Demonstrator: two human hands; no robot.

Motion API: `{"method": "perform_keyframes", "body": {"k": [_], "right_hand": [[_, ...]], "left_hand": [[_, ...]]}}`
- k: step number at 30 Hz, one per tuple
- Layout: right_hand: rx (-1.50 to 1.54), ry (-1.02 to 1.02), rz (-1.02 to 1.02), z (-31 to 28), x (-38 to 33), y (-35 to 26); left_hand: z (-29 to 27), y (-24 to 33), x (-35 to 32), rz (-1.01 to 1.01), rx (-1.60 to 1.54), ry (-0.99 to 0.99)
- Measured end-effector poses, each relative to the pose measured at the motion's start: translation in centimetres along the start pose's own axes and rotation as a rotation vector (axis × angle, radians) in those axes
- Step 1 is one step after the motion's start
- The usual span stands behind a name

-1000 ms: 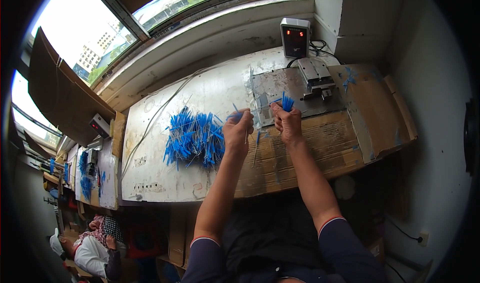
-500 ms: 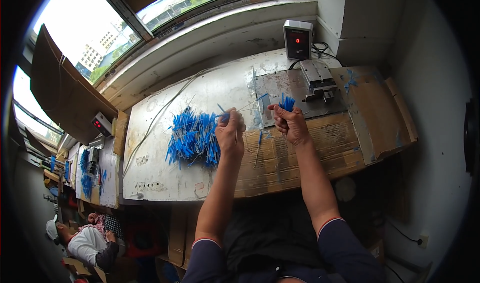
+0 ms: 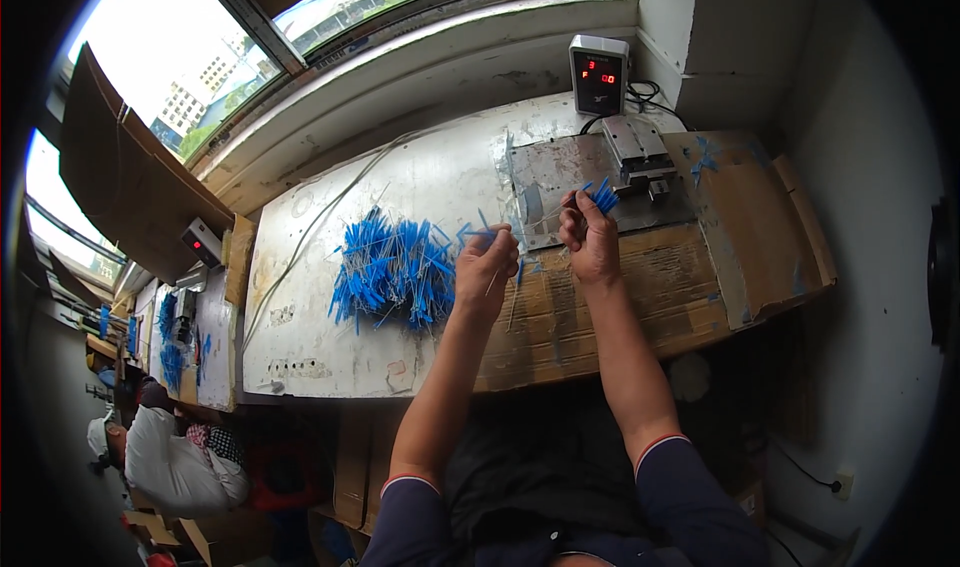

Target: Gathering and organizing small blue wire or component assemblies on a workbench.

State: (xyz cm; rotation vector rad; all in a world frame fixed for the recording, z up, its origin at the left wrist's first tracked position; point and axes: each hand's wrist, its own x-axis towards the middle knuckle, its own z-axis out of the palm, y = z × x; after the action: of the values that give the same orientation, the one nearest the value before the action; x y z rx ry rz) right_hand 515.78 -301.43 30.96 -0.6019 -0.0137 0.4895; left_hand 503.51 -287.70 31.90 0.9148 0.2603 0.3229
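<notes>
Blue pieces (image 3: 395, 267), thin like small ties or wires, lie in a loose heap on the pale surface (image 3: 300, 337), to the left of both hands. The left hand (image 3: 485, 267) is just beside the right edge of this heap; its fingers are pinched together on one or a few blue pieces (image 3: 475, 235) that stick out toward the heap. The right hand (image 3: 590, 239) is a little apart from the left one, and its fingers are closed around a small blue bundle (image 3: 603, 197), whose ends show above the fist.

Behind the right hand a grey metal plate (image 3: 545, 172) lies on the surface, and a small metal fixture (image 3: 638, 152) stands on it, near the bundle (touching or not, I cannot tell). A small box with a red display (image 3: 598, 75) stands behind the fixture, against the window ledge. Brown cardboard (image 3: 740, 237) covers the right part of the surface and lies under both wrists. At the far left, lower down, another person (image 3: 165, 462) sits.
</notes>
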Motion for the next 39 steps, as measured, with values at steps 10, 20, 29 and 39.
{"method": "perform_keyframes", "body": {"k": [10,20,29,39], "right_hand": [[-1.091,-0.289,-0.774,1.7,-2.0,2.6],[-1.003,-0.178,-0.423,1.3,-1.4,3.1],[-0.746,-0.042,-0.169,1.0,-1.1,2.8],[-0.3,-0.122,0.155,1.0,-1.2,1.5]], "left_hand": [[-0.3,2.3,0.9,-0.153,0.293,0.021],[1.6,2.9,1.2,0.156,0.678,0.076],[2.2,2.1,0.7,0.409,1.02,0.114],[3.8,2.5,0.0,0.395,1.081,-0.005]]}}
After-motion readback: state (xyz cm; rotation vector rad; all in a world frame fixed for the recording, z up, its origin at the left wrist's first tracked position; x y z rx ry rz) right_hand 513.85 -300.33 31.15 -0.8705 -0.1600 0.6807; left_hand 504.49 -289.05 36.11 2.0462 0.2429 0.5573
